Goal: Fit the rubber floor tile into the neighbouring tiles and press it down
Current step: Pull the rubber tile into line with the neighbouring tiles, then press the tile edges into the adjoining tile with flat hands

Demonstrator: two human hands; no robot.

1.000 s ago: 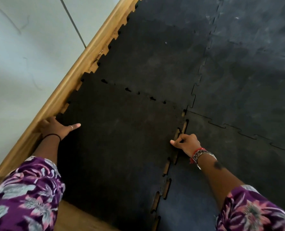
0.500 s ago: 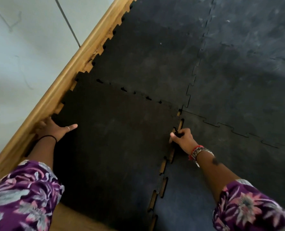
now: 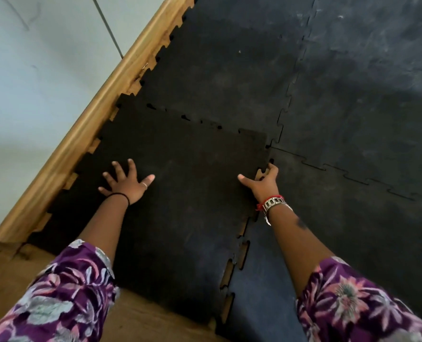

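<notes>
The loose black rubber floor tile [image 3: 180, 206] lies between the wooden skirting and the laid tiles. Its far edge overlaps the far neighbouring tile [image 3: 217, 70], with small gaps along that seam. Along its right edge, wood-coloured floor shows through the open notches next to the right neighbouring tile [image 3: 353, 193]. My left hand [image 3: 124, 185] rests flat on the tile's left part with its fingers spread. At the tile's right edge near the far corner is my right hand [image 3: 264, 183], thumb on top and fingers curled over the tabs.
A wooden skirting board [image 3: 93, 119] runs diagonally along the pale wall [image 3: 32, 70] on the left. Bare wooden floor [image 3: 14, 272] shows at the near left. A bluish tile [image 3: 261, 287] lies at the near right of the seam.
My left hand moved off the tile's left edge by the skirting onto its top, fingers spread. My right hand slid farther up the right seam toward the far corner.
</notes>
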